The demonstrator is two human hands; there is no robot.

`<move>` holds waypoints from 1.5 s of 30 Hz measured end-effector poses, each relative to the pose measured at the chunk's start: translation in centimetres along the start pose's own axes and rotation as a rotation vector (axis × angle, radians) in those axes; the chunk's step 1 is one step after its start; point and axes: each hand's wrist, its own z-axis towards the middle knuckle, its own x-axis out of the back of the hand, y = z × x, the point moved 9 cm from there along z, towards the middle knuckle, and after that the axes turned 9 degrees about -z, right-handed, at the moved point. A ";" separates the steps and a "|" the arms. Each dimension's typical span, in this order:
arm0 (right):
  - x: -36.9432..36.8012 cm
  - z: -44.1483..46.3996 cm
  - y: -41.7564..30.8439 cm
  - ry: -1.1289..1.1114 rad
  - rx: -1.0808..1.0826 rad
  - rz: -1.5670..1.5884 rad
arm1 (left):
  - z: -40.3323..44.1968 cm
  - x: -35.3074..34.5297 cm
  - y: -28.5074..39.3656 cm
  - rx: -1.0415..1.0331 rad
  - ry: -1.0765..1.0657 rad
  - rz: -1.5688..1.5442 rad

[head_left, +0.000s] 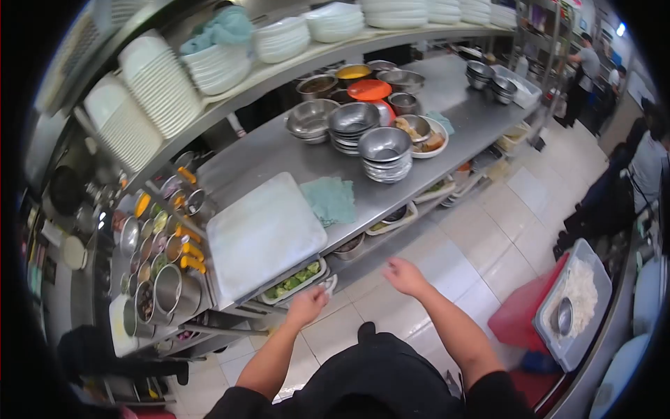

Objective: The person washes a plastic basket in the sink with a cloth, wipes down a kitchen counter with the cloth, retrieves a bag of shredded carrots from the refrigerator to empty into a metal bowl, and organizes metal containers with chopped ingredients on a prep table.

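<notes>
My left hand point(309, 305) is in front of the counter's near edge, its fingers curled closed, with nothing seen in it. Close beside it, on the lower shelf, is a white tray of green vegetables point(293, 281). My right hand point(406, 276) hangs over the tiled floor, away from the counter, its fingers curled in and nothing visible in them. On the counter ahead lie a white cutting board point(265, 225) and a folded green cloth point(328, 201). Neither hand touches them.
Stacked steel bowls point(385, 146) stand on the steel counter point(258, 157). Pots with yellow-handled ladles point(188, 251) are at the left. White plates point(160, 84) line the shelf above. A tub of white powder point(572, 300) sits at right. A person point(585, 70) stands far back.
</notes>
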 end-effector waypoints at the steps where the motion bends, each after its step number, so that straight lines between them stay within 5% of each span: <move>1: 0.4 1.7 -3.0 0.049 0.110 0.067 | 1.3 1.6 2.2 -0.105 0.131 -0.057; 5: -2.4 5.6 -6.1 0.025 0.190 -0.008 | 10.2 6.1 8.5 -0.473 0.456 0.284; 9: -3.8 4.5 -2.7 -0.161 0.148 -0.074 | 22.2 5.0 9.7 -0.142 0.231 0.488; 13: -0.5 1.5 7.3 -0.193 -0.043 -0.083 | 25.2 1.8 10.3 0.155 0.190 0.631; 17: 4.2 -2.8 23.3 -0.154 -0.417 -0.091 | 24.1 1.1 10.7 0.027 0.362 0.579; 23: 8.3 -9.2 39.6 -0.157 -0.667 -0.040 | 18.7 -3.0 14.4 -0.117 0.418 0.559; 30: 16.5 -10.6 45.6 -0.219 -0.662 0.029 | 21.5 -15.4 28.8 -0.196 0.179 0.276; 38: 27.4 -7.2 50.8 0.018 -0.738 0.095 | 34.8 -23.1 51.3 -0.619 0.347 0.127; 45: 29.9 -12.5 54.9 -0.041 -0.908 0.016 | 57.8 -33.3 55.5 -0.202 0.230 0.482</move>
